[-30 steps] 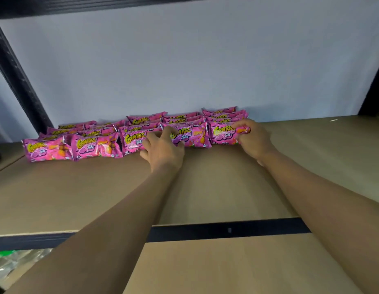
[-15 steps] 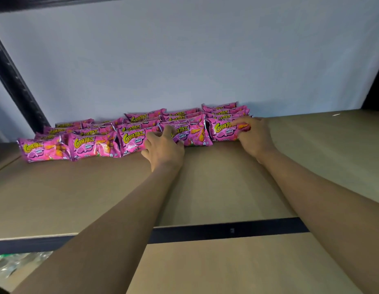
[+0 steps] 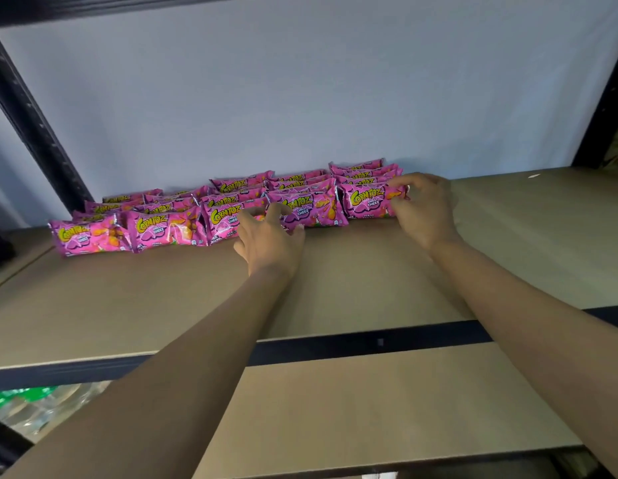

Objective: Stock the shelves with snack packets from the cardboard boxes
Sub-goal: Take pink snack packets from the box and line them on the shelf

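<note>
Several pink snack packets [image 3: 162, 229] lie in rows at the back of the brown shelf board [image 3: 335, 281], against the pale wall. My right hand [image 3: 423, 210] pinches the right end of the front right packet [image 3: 366, 202], fingers curled over its edge. My left hand [image 3: 269, 238] lies with spread fingers touching the fronts of two neighbouring packets, one [image 3: 222, 219] to the left and one [image 3: 311, 209] to the right. It grips nothing.
A black rail [image 3: 369, 342] edges the shelf front. Below it lies a flat cardboard box top [image 3: 369, 409]. Black uprights stand at the left [image 3: 34, 126] and right [image 3: 604, 98]. Green-capped bottles [image 3: 20, 402] show at the lower left. Bare board extends right of the packets.
Both hands stay at the front row. The right hand's fingers have shifted towards the packet's right end, and the left hand's fingers have spread a little. The view has tilted slightly.
</note>
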{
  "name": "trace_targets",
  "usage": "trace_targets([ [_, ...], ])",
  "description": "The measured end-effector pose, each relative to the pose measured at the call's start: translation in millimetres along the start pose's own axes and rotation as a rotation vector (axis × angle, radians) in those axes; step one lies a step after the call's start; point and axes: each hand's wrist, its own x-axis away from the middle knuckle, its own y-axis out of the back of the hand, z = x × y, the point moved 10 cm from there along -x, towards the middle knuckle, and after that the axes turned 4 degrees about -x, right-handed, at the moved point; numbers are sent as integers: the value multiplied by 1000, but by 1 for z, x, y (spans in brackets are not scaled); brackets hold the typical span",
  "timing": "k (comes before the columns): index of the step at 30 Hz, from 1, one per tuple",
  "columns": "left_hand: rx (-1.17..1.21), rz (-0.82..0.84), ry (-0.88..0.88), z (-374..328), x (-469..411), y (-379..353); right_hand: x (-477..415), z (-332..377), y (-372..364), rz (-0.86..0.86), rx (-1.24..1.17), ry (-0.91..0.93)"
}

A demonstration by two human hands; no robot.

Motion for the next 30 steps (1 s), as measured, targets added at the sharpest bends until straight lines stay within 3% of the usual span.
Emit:
trace_targets([
  [7, 205, 93, -34, 13, 34, 47, 85, 88, -15, 191, -283, 139],
  [13, 339, 140, -56, 37, 74, 102, 178, 124, -41, 366, -436, 77],
  [18, 472, 276, -62, 68, 123, 138, 259, 130, -70, 519, -467, 0],
  [24, 483, 405, -33, 143, 189, 138, 349, 85, -115, 735, -359, -79],
  [30, 383, 516, 206, 257, 262, 84, 428, -26, -159, 846, -208, -345],
])
